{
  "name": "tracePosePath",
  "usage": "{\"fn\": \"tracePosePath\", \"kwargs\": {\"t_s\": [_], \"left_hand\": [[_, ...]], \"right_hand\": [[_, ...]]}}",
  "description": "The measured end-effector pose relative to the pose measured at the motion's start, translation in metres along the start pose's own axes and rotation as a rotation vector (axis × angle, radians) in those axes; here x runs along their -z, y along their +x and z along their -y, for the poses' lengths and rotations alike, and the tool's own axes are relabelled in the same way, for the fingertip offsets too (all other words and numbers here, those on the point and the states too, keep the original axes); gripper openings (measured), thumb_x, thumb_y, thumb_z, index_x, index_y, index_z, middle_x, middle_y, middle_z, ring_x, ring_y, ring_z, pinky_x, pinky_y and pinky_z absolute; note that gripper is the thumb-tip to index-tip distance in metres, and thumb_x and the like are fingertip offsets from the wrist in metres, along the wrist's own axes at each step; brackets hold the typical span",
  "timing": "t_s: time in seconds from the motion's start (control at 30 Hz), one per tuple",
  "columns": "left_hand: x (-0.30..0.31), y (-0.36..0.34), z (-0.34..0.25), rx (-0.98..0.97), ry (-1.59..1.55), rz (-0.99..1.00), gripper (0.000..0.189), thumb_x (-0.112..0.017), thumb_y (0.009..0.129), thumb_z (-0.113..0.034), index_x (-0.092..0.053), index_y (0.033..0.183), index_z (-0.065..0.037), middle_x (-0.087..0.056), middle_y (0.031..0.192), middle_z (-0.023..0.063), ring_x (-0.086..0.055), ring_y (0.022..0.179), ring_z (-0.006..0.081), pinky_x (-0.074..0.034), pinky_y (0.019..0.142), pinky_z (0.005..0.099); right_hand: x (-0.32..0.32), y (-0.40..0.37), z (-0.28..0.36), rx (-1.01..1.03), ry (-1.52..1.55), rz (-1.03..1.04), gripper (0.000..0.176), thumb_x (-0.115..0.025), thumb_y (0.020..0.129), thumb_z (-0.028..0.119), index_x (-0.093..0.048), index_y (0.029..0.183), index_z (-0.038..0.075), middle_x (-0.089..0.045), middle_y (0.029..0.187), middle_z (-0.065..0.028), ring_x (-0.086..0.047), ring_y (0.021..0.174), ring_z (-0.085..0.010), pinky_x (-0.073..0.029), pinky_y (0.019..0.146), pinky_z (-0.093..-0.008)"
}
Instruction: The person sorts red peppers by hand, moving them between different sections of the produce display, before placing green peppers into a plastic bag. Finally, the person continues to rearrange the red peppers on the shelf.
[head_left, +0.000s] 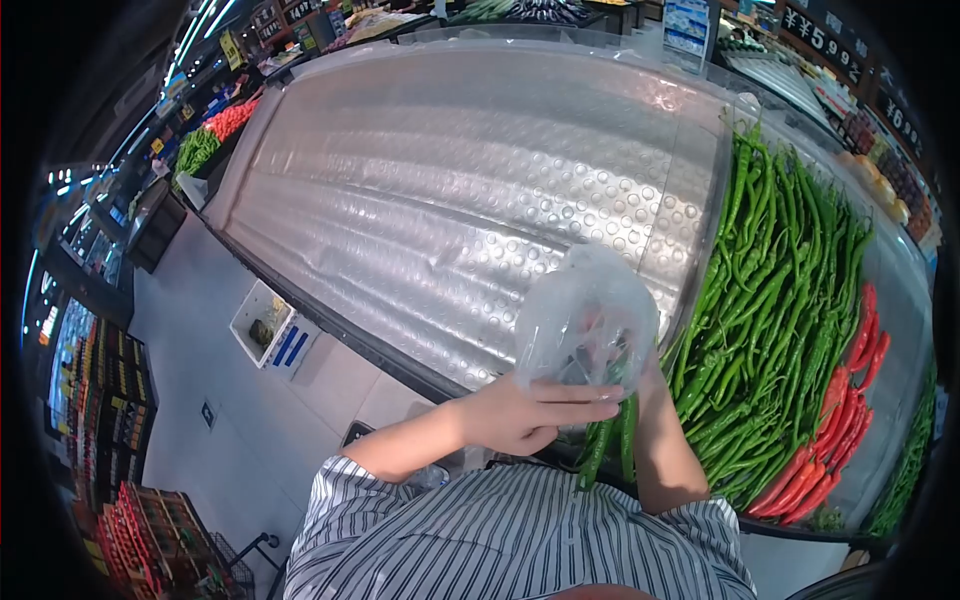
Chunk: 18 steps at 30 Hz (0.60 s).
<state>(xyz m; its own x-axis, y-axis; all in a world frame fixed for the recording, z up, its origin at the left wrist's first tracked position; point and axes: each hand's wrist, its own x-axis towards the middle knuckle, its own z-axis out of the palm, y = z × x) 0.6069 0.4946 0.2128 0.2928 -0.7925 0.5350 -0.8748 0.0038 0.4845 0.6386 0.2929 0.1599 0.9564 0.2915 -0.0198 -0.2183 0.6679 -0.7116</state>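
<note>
A clear plastic bag (585, 300) bulges upward in front of my chest, at the near edge of the display. My left hand (515, 412) is closed on its lower edge, with the fingers lying across the plastic. Behind and partly within the bag is my right hand (612, 335), blurred by the film; its fingers appear wrapped round a few long green chili peppers (597, 455). The pepper ends hang down below the bag, close to my striped shirt. To the right of my right forearm lies a big heap of green chili peppers (770, 300).
A wide display counter (430, 170) lined with dimpled metallic sheeting spans the middle. Red chili peppers (825, 450) lie at the right. On the floor at left stands a white foam box (262, 325). Bottle shelves (110, 400) and a wire cart (250, 560) are farther left.
</note>
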Motion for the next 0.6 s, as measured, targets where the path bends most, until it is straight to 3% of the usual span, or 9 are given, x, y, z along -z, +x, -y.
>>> {"fn": "tracePosePath", "kwargs": {"t_s": [0.03, 0.07, 0.13, 0.23, 0.33, 0.37, 0.43, 0.57, 0.6], "left_hand": [[-0.005, -0.004, -0.002, 0.030, -0.108, -0.040, 0.065, -0.054, 0.070, 0.009, -0.053, 0.133, -0.006, -0.050, 0.139, 0.0136, -0.056, 0.113, 0.0304, -0.046, 0.092, 0.0378], [-0.012, -0.009, -0.003, 0.026, -0.110, -0.039, 0.065, -0.054, 0.070, 0.009, -0.053, 0.133, -0.006, -0.050, 0.139, 0.0136, -0.056, 0.113, 0.0304, -0.046, 0.092, 0.0378], [-0.029, -0.020, -0.005, 0.295, -0.229, -0.406, 0.058, -0.059, 0.076, 0.006, -0.048, 0.133, 0.001, -0.055, 0.124, 0.0199, -0.059, 0.102, 0.0272, -0.046, 0.088, 0.0347], [-0.046, -0.034, -0.001, 0.479, -0.064, -0.466, 0.060, -0.066, 0.079, 0.000, -0.044, 0.134, 0.002, -0.056, 0.111, 0.0172, -0.059, 0.099, 0.0234, -0.046, 0.084, 0.0321], [-0.053, -0.039, 0.012, 0.456, -0.015, -0.645, 0.043, -0.061, 0.084, -0.003, -0.052, 0.126, 0.000, -0.053, 0.097, 0.0146, -0.054, 0.083, 0.0282, -0.045, 0.077, 0.0334], [-0.052, -0.042, 0.017, 0.456, -0.013, -0.649, 0.043, -0.061, 0.084, -0.003, -0.052, 0.126, 0.000, -0.053, 0.097, 0.0146, -0.054, 0.083, 0.0282, -0.045, 0.077, 0.0334], [-0.043, -0.045, 0.029, 0.718, -0.341, -0.875, 0.039, -0.056, 0.090, -0.010, -0.053, 0.127, 0.001, -0.055, 0.099, 0.0158, -0.055, 0.088, 0.0278, -0.044, 0.079, 0.0316], [0.006, -0.035, 0.048, 0.559, -0.107, -0.706, 0.035, -0.050, 0.095, -0.019, -0.056, 0.126, -0.004, -0.060, 0.093, 0.0132, -0.058, 0.082, 0.0259, -0.046, 0.074, 0.0311], [0.028, -0.026, 0.044, 0.545, -0.003, -0.402, 0.032, -0.050, 0.096, -0.023, -0.060, 0.120, -0.006, -0.062, 0.089, 0.0119, -0.059, 0.079, 0.0258, -0.047, 0.072, 0.0324]], "right_hand": [[-0.010, -0.006, 0.002, 0.319, -0.518, 0.126, 0.029, -0.053, 0.095, 0.029, -0.060, 0.105, 0.003, -0.063, 0.093, -0.0062, -0.063, 0.077, -0.0174, -0.053, 0.065, -0.0258], [-0.023, -0.009, 0.005, 0.321, -0.520, 0.123, 0.029, -0.053, 0.095, 0.029, -0.060, 0.105, 0.003, -0.063, 0.093, -0.0062, -0.063, 0.077, -0.0174, -0.053, 0.065, -0.0258], [-0.059, -0.011, 0.017, -0.023, -0.214, -0.292, 0.026, -0.055, 0.093, 0.029, -0.061, 0.101, 0.004, -0.063, 0.087, -0.0047, -0.062, 0.068, -0.0149, -0.051, 0.055, -0.0274], [-0.017, 0.019, 0.005, -0.202, 0.353, -0.180, 0.016, -0.062, 0.090, 0.018, -0.058, 0.099, 0.006, -0.062, 0.089, -0.0063, -0.060, 0.067, -0.0119, -0.047, 0.046, -0.0200], [-0.019, 0.029, 0.005, -0.414, 0.551, 0.029, 0.015, -0.060, 0.092, 0.019, -0.058, 0.100, 0.006, -0.059, 0.089, -0.0057, -0.059, 0.068, -0.0108, -0.045, 0.047, -0.0202], [-0.023, 0.027, 0.005, -0.559, 0.535, -0.087, 0.018, -0.055, 0.095, 0.020, -0.056, 0.106, 0.006, -0.057, 0.089, -0.0069, -0.055, 0.065, -0.0088, -0.042, 0.045, -0.0196], [-0.029, 0.022, -0.002, -0.646, 0.491, -0.002, 0.019, -0.055, 0.095, 0.018, -0.054, 0.110, 0.006, -0.056, 0.092, -0.0085, -0.053, 0.064, -0.0086, -0.042, 0.045, -0.0195], [-0.028, 0.018, -0.026, -0.859, 0.405, 0.194, 0.023, -0.053, 0.096, 0.017, -0.050, 0.115, 0.005, -0.054, 0.096, -0.0108, -0.051, 0.064, -0.0085, -0.041, 0.046, -0.0187], [-0.031, 0.017, -0.029, -0.865, 0.368, 0.233, 0.023, -0.054, 0.095, 0.017, -0.050, 0.115, 0.005, -0.055, 0.095, -0.0101, -0.051, 0.065, -0.0085, -0.041, 0.046, -0.0189]]}}
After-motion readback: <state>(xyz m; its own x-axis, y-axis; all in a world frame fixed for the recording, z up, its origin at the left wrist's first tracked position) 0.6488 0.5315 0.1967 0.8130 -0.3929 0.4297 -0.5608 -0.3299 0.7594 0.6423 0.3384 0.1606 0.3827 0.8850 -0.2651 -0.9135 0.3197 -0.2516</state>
